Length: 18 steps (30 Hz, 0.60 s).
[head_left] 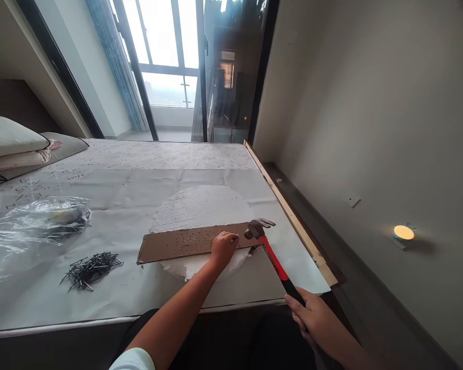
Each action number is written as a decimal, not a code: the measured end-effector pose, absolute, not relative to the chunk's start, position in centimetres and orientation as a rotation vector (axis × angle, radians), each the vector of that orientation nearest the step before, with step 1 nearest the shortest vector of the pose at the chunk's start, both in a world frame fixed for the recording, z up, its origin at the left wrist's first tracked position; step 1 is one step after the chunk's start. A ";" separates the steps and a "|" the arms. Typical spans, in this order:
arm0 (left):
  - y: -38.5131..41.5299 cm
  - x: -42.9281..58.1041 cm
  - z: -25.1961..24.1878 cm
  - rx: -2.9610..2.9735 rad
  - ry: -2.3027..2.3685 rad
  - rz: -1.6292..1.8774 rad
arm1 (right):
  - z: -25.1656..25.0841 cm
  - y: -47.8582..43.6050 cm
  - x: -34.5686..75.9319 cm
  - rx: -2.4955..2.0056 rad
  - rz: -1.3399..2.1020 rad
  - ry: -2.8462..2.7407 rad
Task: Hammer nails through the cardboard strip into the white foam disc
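My right hand grips the black end of a claw hammer with a red and black handle. Its metal head is just right of my left hand, above the right end of a brown board. My left hand rests on the board with its fingers pinched around what looks like a nail, mostly hidden by the fingers. Rows of small dark nails or holes dot the middle of the board. Beneath it lies a round white foam disc. A loose pile of nails lies to the left.
A clear plastic bag with dark contents lies at the left on the grey sheet covering the bed. Folded bedding sits at the far left. A wooden edge strip runs along the right, beside a wall with a lit lamp.
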State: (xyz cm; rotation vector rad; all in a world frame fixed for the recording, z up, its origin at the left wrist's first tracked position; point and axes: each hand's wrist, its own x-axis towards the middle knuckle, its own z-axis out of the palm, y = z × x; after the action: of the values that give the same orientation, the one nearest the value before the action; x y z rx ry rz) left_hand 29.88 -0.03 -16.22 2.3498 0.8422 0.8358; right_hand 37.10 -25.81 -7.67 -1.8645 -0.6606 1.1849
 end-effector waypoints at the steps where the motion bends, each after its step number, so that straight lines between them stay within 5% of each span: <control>1: 0.0 29.9 -16.2 2.353 0.844 0.830 | -7.6 -25.8 37.1 -1.863 1.187 -0.658; 18: -0.6 29.8 -15.6 2.444 0.862 0.765 | -6.0 -24.6 36.9 -1.938 1.182 -0.818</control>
State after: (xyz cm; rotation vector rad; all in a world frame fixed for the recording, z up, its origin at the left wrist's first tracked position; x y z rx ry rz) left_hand 29.84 -0.56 -15.64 2.4443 0.8616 0.7647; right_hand 36.86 -24.59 -5.97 -1.9377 -0.8182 1.1818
